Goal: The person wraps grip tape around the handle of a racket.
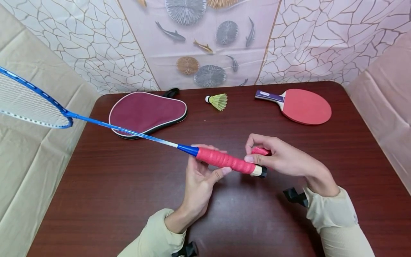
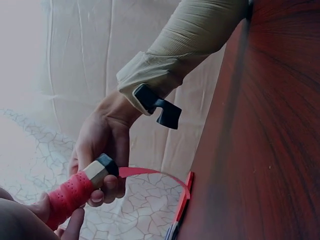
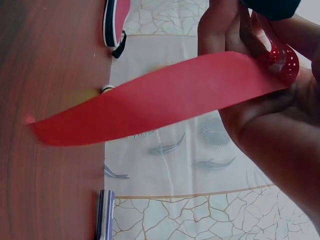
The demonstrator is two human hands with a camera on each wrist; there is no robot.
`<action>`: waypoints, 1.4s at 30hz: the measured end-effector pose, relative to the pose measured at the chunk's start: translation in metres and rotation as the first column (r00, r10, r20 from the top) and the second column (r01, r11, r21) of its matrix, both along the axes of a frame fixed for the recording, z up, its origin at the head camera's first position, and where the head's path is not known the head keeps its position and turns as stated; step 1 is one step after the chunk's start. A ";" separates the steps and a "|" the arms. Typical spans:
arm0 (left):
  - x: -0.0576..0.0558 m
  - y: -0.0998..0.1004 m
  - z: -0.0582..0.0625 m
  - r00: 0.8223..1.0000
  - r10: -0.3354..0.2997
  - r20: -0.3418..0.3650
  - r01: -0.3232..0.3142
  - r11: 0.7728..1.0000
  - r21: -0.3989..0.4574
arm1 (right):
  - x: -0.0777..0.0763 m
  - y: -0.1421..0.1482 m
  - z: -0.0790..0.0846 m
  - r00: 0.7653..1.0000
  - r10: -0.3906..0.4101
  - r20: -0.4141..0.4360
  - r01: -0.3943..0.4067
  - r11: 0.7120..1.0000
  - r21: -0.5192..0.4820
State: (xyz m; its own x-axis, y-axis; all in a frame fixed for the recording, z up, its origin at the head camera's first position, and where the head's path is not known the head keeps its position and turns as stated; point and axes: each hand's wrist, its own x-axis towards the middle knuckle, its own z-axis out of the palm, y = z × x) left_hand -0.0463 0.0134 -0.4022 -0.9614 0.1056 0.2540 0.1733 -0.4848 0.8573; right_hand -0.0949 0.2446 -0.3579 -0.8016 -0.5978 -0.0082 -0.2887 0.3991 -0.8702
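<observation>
A blue badminton racket [image 1: 122, 129] hangs above the table, its head off to the left and partly out of the head view. Its handle is wound with red perforated grip tape [image 1: 221, 159]. Past the wrap, a short cream stretch of bare handle [image 1: 257, 170] and a black butt end [image 2: 106, 163] show. My left hand [image 1: 200, 182] holds the wrapped handle from below, thumb along its near side. Beside the butt, my right hand [image 1: 287, 157] pinches the tape. In the right wrist view a loose length of tape [image 3: 165, 100] trails from that hand.
At the back of the brown table [image 1: 135, 200] lie a maroon paddle case [image 1: 144, 110], a yellow shuttlecock [image 1: 219, 101] and a red table tennis paddle [image 1: 306, 107]. Patterned cloth [image 1: 205, 46] hangs behind the table. Black mounts [image 1: 295, 197] sit at both wrists.
</observation>
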 end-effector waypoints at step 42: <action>-0.007 -0.002 0.001 0.999 -0.028 0.016 0.029 0.999 -0.044 | 0.004 -0.013 -0.001 0.956 -0.089 -0.280 0.121 0.988 0.099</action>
